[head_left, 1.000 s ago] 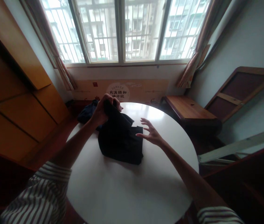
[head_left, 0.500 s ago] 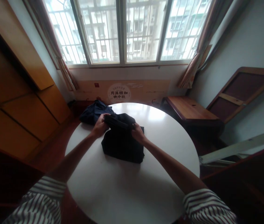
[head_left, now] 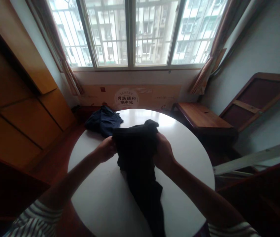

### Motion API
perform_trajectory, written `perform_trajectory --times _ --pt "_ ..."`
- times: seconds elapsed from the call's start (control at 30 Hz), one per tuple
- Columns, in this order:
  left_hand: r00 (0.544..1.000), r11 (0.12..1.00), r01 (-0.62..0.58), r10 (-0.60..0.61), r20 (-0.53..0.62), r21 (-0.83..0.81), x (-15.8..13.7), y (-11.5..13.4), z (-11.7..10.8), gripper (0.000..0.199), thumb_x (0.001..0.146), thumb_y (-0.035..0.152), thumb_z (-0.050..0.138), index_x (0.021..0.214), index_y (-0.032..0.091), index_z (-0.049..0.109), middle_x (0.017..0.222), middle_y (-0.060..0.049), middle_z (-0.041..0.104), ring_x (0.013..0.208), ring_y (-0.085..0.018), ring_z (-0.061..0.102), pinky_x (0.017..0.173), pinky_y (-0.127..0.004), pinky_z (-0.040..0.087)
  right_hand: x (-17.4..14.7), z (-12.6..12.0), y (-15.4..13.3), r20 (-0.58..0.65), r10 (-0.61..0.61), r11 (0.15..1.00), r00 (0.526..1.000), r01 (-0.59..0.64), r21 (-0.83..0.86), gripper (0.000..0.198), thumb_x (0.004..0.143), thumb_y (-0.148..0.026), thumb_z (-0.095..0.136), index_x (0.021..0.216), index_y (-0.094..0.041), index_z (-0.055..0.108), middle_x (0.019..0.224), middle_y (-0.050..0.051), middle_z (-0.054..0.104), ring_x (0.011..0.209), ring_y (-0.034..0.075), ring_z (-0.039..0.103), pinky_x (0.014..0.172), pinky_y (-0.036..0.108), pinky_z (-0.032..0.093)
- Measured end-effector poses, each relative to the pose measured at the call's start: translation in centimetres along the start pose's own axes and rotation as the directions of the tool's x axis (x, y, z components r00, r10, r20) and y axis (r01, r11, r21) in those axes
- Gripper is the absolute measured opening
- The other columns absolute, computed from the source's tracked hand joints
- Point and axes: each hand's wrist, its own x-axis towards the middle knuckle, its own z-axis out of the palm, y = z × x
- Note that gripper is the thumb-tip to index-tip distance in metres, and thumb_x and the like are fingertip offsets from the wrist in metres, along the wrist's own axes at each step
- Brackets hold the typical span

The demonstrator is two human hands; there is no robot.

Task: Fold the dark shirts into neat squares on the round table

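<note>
The black cloth (head_left: 137, 148), a compact bundle half a second ago, now runs out long — its top edge spread between the two hands, its tail trailing over the desk (head_left: 100, 191) towards the person, so more of its length is laid open. The left hand (head_left: 107, 148) is clamped on its left corner; the right hand (head_left: 164, 151) grips its right edge, fingertips hidden behind it. Dark blue clothing (head_left: 105, 120) lies just beyond the left grip.

The one view looks from the person's head, forward and steeply down; the table (head_left: 100, 197) fills the near middle, the hands (head_left: 164, 152) above it, the window (head_left: 152, 33) farther off along the top.
</note>
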Motion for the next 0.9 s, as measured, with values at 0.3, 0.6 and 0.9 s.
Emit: perform_trajectory --times 0.3,0.6,0.9 --pt "0.971 0.980 -0.017 -0.031 0.238 0.196 -0.7 -4.3 3.1 0.051 0.075 0.040 0.082 0.117 0.016 0.068 0.109 -0.008 0.071 0.098 -0.021 0.065 0.082 -0.028 0.051 1.7 -2.2 1.9 -0.039 -0.064 0.998 0.997 0.064 -0.001 0.049 0.070 -0.026 0.070 0.118 -0.027 0.061 0.092 -0.002 0.070 0.086 0.020 0.065 0.073 0.033 0.054" --pt "0.927 0.700 -0.236 -0.047 0.373 0.674 2.0 8.0 -3.6 0.033 0.082 0.040 0.070 0.102 0.014 0.074 0.070 -0.002 0.066 0.059 -0.013 0.055 0.054 -0.022 0.044 7.3 -7.7 -7.3 0.125 -0.121 0.837 0.985 0.169 -0.521 0.038 0.068 -0.034 0.072 0.104 -0.020 0.071 0.088 0.004 0.073 0.077 0.022 0.067 0.067 0.032 0.051" --pt "0.777 -0.097 -0.185 0.594 0.206 0.978 9.8 9.3 2.1 0.025 0.094 0.018 0.050 0.110 0.015 0.069 0.105 -0.011 0.066 0.094 -0.021 0.064 0.085 -0.031 0.048 16.9 -9.9 -5.6 0.188 -0.358 -0.239 0.915 0.105 -0.965 0.029 0.087 -0.032 0.062 0.109 -0.014 0.068 0.109 0.017 0.069 0.103 0.031 0.063 0.089 0.042 0.048"
